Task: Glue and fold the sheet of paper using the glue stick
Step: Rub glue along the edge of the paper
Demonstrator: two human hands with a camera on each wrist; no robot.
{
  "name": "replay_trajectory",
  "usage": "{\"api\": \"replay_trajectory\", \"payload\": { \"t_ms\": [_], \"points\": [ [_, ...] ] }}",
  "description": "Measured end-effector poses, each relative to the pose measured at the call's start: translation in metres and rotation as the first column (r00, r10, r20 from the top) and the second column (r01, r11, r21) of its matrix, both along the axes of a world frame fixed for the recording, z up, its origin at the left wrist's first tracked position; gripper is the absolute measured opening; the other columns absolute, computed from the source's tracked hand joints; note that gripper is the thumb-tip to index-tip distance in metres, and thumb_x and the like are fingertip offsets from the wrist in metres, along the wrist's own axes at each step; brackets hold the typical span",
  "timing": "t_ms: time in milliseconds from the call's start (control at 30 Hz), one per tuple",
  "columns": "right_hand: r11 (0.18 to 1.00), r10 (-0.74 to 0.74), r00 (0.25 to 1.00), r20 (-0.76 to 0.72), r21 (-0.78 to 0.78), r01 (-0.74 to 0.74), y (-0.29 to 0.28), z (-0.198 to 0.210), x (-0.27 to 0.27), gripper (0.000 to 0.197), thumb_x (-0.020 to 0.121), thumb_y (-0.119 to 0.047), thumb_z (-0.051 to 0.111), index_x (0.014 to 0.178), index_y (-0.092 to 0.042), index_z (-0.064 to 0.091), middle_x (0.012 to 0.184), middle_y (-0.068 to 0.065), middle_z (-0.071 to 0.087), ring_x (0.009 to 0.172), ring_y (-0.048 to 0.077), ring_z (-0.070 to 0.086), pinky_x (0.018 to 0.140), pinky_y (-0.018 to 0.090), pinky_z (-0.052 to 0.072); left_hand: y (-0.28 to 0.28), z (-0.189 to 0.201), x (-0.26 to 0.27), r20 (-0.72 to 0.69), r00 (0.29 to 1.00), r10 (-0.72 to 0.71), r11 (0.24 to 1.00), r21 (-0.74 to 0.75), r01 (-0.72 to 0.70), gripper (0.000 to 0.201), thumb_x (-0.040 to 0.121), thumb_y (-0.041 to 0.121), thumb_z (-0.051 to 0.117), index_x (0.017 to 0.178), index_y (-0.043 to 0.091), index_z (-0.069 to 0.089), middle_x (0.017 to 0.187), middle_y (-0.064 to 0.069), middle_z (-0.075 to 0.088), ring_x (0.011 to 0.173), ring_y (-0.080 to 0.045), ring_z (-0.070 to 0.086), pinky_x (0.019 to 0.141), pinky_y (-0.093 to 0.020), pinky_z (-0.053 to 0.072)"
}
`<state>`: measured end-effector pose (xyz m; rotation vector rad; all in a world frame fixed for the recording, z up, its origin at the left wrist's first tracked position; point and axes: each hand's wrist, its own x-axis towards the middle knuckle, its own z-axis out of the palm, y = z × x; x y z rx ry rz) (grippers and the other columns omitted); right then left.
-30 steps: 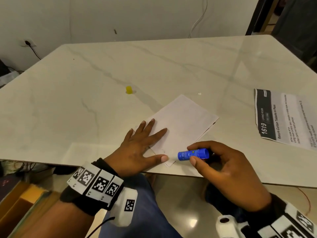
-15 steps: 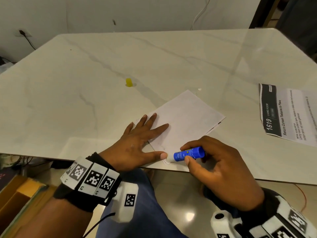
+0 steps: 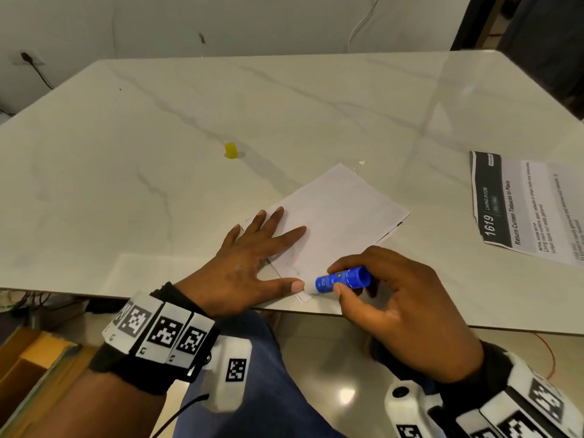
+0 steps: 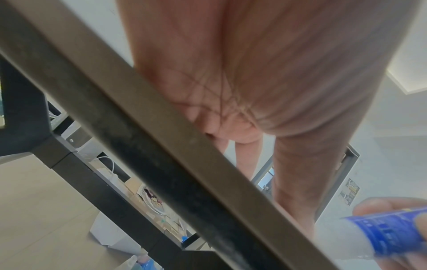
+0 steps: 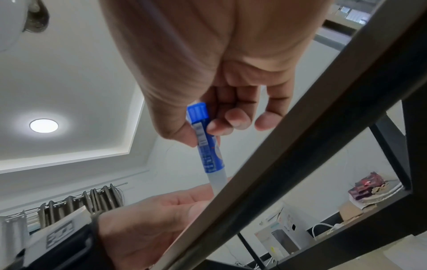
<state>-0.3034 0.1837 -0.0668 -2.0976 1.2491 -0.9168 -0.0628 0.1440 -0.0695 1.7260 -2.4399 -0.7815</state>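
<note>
The glue stick [image 3: 343,280], pinched in the right hand [image 3: 401,308], has slid left onto the sheet of paper's [image 3: 335,222] near corner; gluing has begun; the left hand [image 3: 249,263] lies flat, fingers spread, pinning the sheet.

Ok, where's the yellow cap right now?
In the head view, the yellow cap stands alone on the marble table, beyond and left of the sheet of paper, away from both hands.
</note>
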Motion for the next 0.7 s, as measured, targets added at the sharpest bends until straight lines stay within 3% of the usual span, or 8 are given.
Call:
{"api": "replay_trajectory", "payload": {
  "t_ms": [200,333,533,600,700],
  "points": [
    [0.987,-0.159,0.987,0.000,-0.037,0.159,-0.019,0.004,-0.025,0.014,0.084,-0.021,0.073,0.097,-0.026,0.073,0.078,-0.006,0.065,0.075,0.015,0.056,0.064,0.014,0.042,0.000,-0.002,0.005,-0.057,0.998,-0.004,1.000,-0.004,0.004,0.079,0.084,0.064,0.052,0.149,0.055,0.007,0.160,0.023,-0.018,0.146,0.001,-0.023,0.122,-0.036,-0.010],
    [0.984,-0.165,0.986,0.008,-0.059,0.165,-0.017,0.008,-0.025,0.015,0.083,-0.028,0.069,0.097,-0.027,0.073,0.078,-0.007,0.065,0.075,0.013,0.056,0.065,0.014,0.042,0.000,-0.001,0.003,-0.042,0.999,-0.003,1.000,-0.001,0.003,0.080,0.084,0.065,0.051,0.149,0.055,0.007,0.160,0.023,-0.019,0.146,0.001,-0.023,0.122,-0.035,-0.011],
    [0.999,0.033,0.999,-0.016,-0.011,-0.033,0.003,0.007,0.005,0.025,0.081,-0.040,0.063,0.100,-0.027,0.074,0.083,-0.019,0.064,0.077,0.010,0.058,0.066,0.007,0.041,-0.001,0.000,0.005,-0.028,0.999,-0.026,1.000,-0.001,0.026,0.087,0.072,0.082,0.037,0.148,0.056,0.004,0.160,0.023,-0.019,0.146,0.000,-0.023,0.121,-0.037,-0.009],
    [1.000,0.013,1.000,-0.017,-0.014,-0.013,0.001,0.005,0.003,0.027,0.081,-0.040,0.061,0.100,-0.027,0.074,0.082,-0.019,0.063,0.078,0.009,0.059,0.066,0.006,0.041,-0.001,0.001,0.006,-0.036,0.999,-0.027,1.000,-0.001,0.027,0.084,0.076,0.080,0.042,0.148,0.057,0.006,0.160,0.024,-0.018,0.146,0.000,-0.022,0.122,-0.037,-0.009],
    [0.996,-0.090,0.996,0.012,-0.020,0.090,-0.007,0.006,-0.013,0.017,0.080,-0.034,0.067,0.095,-0.029,0.074,0.077,-0.015,0.064,0.076,0.010,0.059,0.065,0.008,0.041,0.000,0.001,0.006,-0.051,0.998,-0.023,1.000,0.002,0.023,0.079,0.084,0.065,0.054,0.148,0.057,0.009,0.160,0.026,-0.017,0.146,0.003,-0.021,0.123,-0.037,-0.008]
  ]
}}
